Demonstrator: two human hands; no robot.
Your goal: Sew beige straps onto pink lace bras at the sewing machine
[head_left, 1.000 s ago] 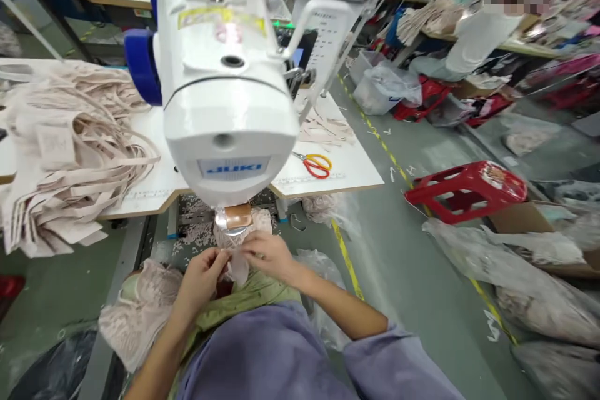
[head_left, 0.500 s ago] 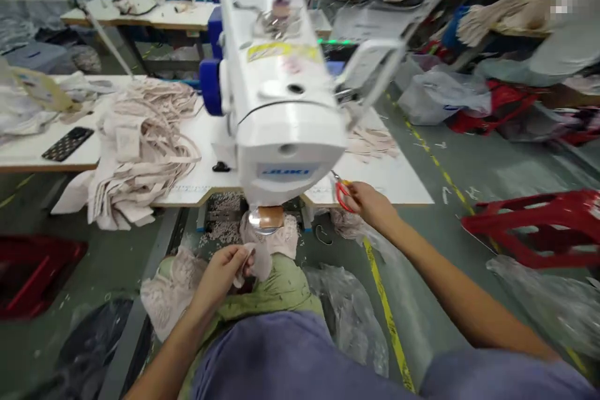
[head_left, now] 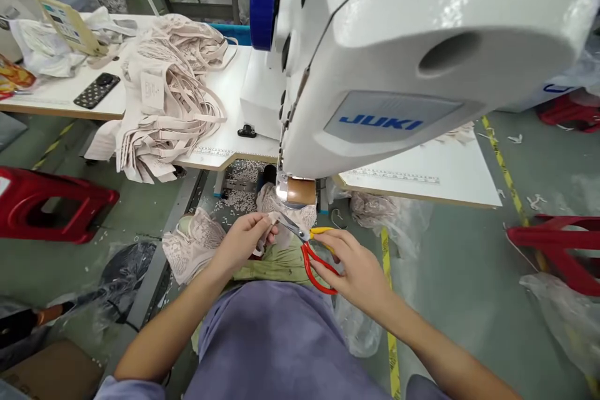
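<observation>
My left hand (head_left: 250, 234) pinches the edge of a pale beige fabric piece in front of the sewing machine (head_left: 375, 119). In my right hand (head_left: 356, 262) are scissors (head_left: 304, 237) with one red and one yellow handle; their blades are parted and reach to the fabric by my left fingertips. Whether the blades touch the cloth I cannot tell. Beneath the machine head hangs a beige lace garment (head_left: 269, 197), partly hidden by the machine. More beige lace (head_left: 192, 247) lies left of my left forearm.
Beige straps and bands (head_left: 164, 100) are heaped on the white table (head_left: 225, 87) at the left, beside a dotted phone (head_left: 97, 90). Red stools (head_left: 56, 200) stand on both sides. Clear plastic bags (head_left: 359, 325) lie below on the floor.
My right hand has brought the scissors from the table's right edge leftward to the fabric at my left hand. My view has tilted down and come closer to the machine.
</observation>
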